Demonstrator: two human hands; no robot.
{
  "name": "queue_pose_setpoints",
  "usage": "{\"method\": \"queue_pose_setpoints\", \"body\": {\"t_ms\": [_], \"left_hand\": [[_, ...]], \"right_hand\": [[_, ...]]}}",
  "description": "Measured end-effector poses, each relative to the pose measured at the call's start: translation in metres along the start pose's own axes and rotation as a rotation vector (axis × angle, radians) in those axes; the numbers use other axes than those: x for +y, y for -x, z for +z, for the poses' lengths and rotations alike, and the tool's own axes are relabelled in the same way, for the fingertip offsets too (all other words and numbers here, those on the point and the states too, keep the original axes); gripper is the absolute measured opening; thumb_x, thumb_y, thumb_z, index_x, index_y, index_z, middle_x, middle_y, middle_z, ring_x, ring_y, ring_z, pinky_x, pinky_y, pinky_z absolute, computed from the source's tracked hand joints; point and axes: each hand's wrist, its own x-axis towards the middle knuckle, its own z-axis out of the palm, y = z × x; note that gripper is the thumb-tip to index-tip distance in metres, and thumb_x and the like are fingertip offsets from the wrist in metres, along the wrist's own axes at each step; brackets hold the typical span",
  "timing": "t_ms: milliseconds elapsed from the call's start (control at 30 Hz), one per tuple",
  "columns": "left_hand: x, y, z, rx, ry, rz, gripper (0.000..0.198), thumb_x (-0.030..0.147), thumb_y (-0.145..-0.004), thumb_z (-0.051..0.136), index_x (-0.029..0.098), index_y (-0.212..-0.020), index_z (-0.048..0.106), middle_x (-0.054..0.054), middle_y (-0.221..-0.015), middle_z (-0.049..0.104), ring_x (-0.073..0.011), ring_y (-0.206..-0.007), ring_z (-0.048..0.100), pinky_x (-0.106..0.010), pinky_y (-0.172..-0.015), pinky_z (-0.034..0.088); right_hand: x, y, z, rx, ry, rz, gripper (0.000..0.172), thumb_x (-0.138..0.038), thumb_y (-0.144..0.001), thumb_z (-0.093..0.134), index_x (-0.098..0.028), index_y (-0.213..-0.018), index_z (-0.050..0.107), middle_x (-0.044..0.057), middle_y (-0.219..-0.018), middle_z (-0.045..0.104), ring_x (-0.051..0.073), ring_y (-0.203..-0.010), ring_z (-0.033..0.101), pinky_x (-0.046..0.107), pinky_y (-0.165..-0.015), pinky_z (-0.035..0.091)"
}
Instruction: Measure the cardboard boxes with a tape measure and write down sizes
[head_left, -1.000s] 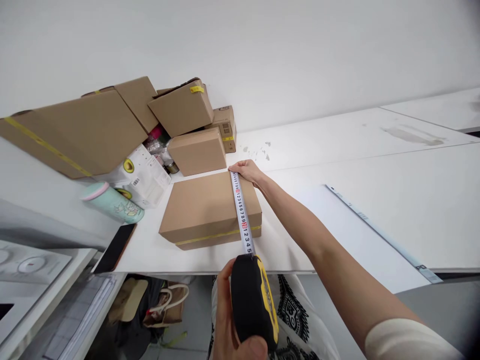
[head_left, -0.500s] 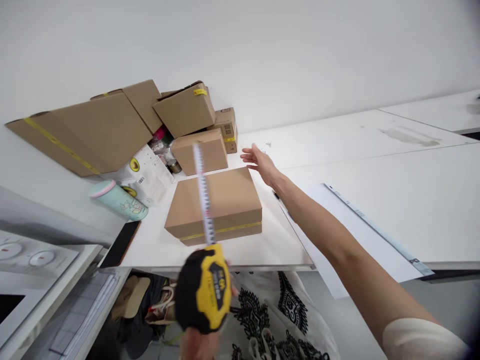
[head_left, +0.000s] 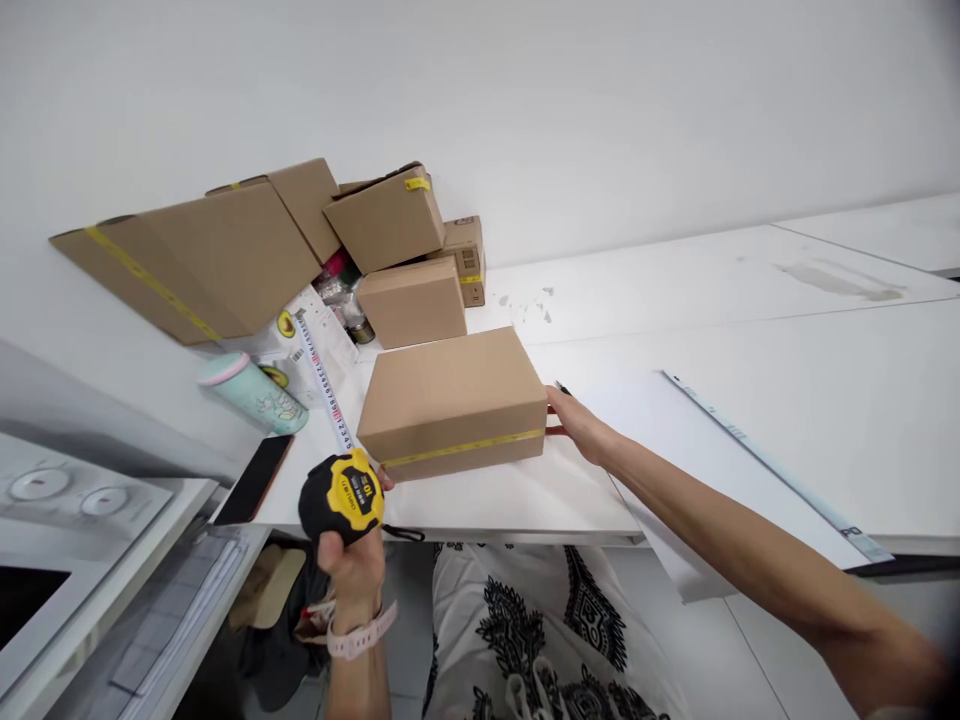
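Note:
A closed cardboard box (head_left: 450,395) with a yellow strip along its front lies on the white table (head_left: 712,300) near the front edge. My left hand (head_left: 351,560) grips a yellow and black tape measure (head_left: 341,495) just left of the box's front corner. Its white blade (head_left: 321,380) sticks out up and to the left, free in the air. My right hand (head_left: 581,425) presses flat against the box's right side, fingers stretched out. A dark pen tip shows just behind that hand.
Several cardboard boxes (head_left: 225,250) are piled at the back left against the wall. A mint green bottle (head_left: 251,392) lies on its side and a dark phone (head_left: 255,478) rests at the table's edge. A large white sheet (head_left: 675,450) and a long ruler (head_left: 772,465) lie to the right.
My right hand let go of the blade's end and dropped to the box's right side. My left hand swung the tape measure off the box, down to the left.

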Motion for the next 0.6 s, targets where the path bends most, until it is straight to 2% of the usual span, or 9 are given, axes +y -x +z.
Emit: {"method": "queue_pose_setpoints", "body": {"t_ms": [100, 200, 300, 367, 433, 500, 600], "left_hand": [[0.018, -0.009, 0.013, -0.009, 0.031, 0.143, 0.061, 0.072, -0.066, 0.071, 0.032, -0.112, 0.070, 0.006, -0.118, 0.066, -0.0248, -0.102, 0.060, -0.036, -0.077, 0.058], [0.038, -0.023, 0.028, -0.019, 0.033, 0.260, 0.059, 0.070, -0.071, 0.062, 0.029, -0.113, 0.071, 0.005, -0.117, 0.067, -0.0256, -0.102, 0.059, -0.040, -0.080, 0.057], [0.047, -0.037, 0.039, -0.095, 0.032, 0.203, 0.060, 0.070, -0.071, 0.064, 0.029, -0.114, 0.070, 0.003, -0.113, 0.068, -0.0272, -0.101, 0.061, -0.046, -0.087, 0.054], [0.045, -0.045, 0.042, -0.138, 0.021, 0.155, 0.061, 0.069, -0.067, 0.071, 0.028, -0.111, 0.070, 0.001, -0.104, 0.068, -0.0258, -0.091, 0.063, -0.045, -0.082, 0.055], [0.040, -0.049, 0.043, -0.138, 0.021, 0.149, 0.059, 0.068, -0.065, 0.074, 0.027, -0.107, 0.070, -0.001, -0.100, 0.067, -0.0239, -0.085, 0.062, -0.039, -0.072, 0.056], [0.037, -0.047, 0.045, -0.102, 0.026, 0.203, 0.052, 0.064, -0.064, 0.075, 0.027, -0.099, 0.071, -0.002, -0.099, 0.065, -0.0222, -0.082, 0.061, -0.034, -0.062, 0.056], [0.040, -0.026, 0.053, -0.051, -0.035, 0.264, 0.042, 0.058, -0.063, 0.080, 0.025, -0.085, 0.070, -0.002, -0.098, 0.063, -0.0217, -0.081, 0.061, -0.034, -0.063, 0.057]], "right_hand": [[-0.025, 0.022, -0.005, 0.041, 0.083, -0.093, 0.055, -0.067, -0.092, 0.037, -0.029, -0.117, 0.068, 0.008, -0.133, 0.062, 0.025, -0.107, 0.062, 0.031, -0.073, 0.057], [-0.048, 0.033, -0.012, 0.094, 0.128, -0.216, 0.062, -0.073, -0.089, 0.036, -0.031, -0.120, 0.068, 0.010, -0.131, 0.061, 0.025, -0.092, 0.063, 0.032, -0.055, 0.054], [-0.056, 0.029, -0.018, 0.160, 0.165, -0.256, 0.060, -0.073, -0.087, 0.043, -0.030, -0.122, 0.066, 0.012, -0.125, 0.063, 0.024, -0.084, 0.062, 0.031, -0.046, 0.048], [-0.051, 0.021, -0.019, 0.171, 0.194, -0.216, 0.058, -0.070, -0.085, 0.052, -0.028, -0.122, 0.065, 0.012, -0.123, 0.064, 0.024, -0.084, 0.063, 0.029, -0.043, 0.045], [-0.043, 0.012, -0.021, 0.174, 0.207, -0.186, 0.058, -0.069, -0.083, 0.056, -0.027, -0.121, 0.064, 0.013, -0.124, 0.063, 0.024, -0.086, 0.064, 0.028, -0.042, 0.042], [-0.038, 0.006, -0.022, 0.187, 0.221, -0.197, 0.060, -0.069, -0.083, 0.055, -0.027, -0.125, 0.062, 0.013, -0.125, 0.062, 0.023, -0.086, 0.065, 0.028, -0.044, 0.043], [-0.045, -0.004, -0.024, 0.262, 0.327, -0.301, 0.064, -0.063, -0.083, 0.059, -0.027, -0.136, 0.055, 0.012, -0.133, 0.057, 0.024, -0.091, 0.065, 0.033, -0.061, 0.053]]}}
